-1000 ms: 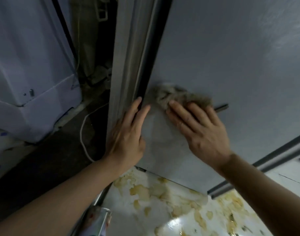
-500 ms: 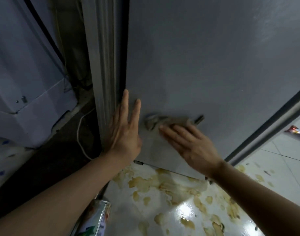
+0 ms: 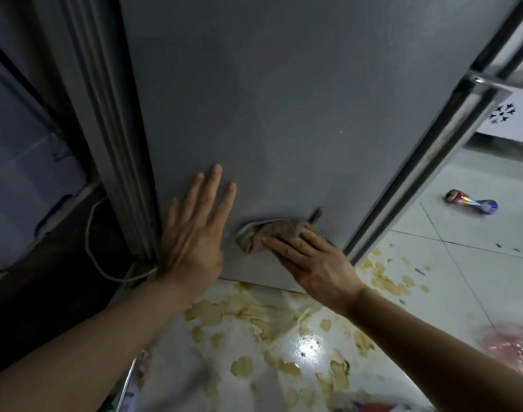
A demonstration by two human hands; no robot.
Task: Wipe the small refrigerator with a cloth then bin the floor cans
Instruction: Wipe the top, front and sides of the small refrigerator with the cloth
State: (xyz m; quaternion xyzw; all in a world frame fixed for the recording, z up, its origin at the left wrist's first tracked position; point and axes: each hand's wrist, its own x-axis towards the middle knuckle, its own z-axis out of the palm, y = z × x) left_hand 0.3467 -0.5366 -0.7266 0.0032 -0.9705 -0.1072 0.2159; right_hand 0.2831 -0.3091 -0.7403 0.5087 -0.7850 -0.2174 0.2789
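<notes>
The small grey refrigerator point(image 3: 269, 99) fills the upper middle of the head view. My right hand point(image 3: 310, 263) presses a crumpled grey-brown cloth point(image 3: 269, 233) flat against the lower part of its side panel, fingers straight. My left hand point(image 3: 194, 233) lies flat on the same panel near its left edge, fingers spread and pointing up. A crushed can point(image 3: 471, 202) lies on the white floor tiles at the right. Part of another can point(image 3: 138, 379) shows at the bottom, by my left forearm.
Yellowish stains spread over the white tiled floor point(image 3: 284, 337) below the refrigerator. A white cable point(image 3: 96, 248) runs across the dark gap at the left, beside a pale appliance point(image 3: 22, 173). A blurred red-pink object point(image 3: 512, 343) sits at the right edge.
My right hand has slid the cloth down the panel toward its bottom edge. My left hand has shifted from the panel's left edge onto its face. The view turned right, revealing the floor can.
</notes>
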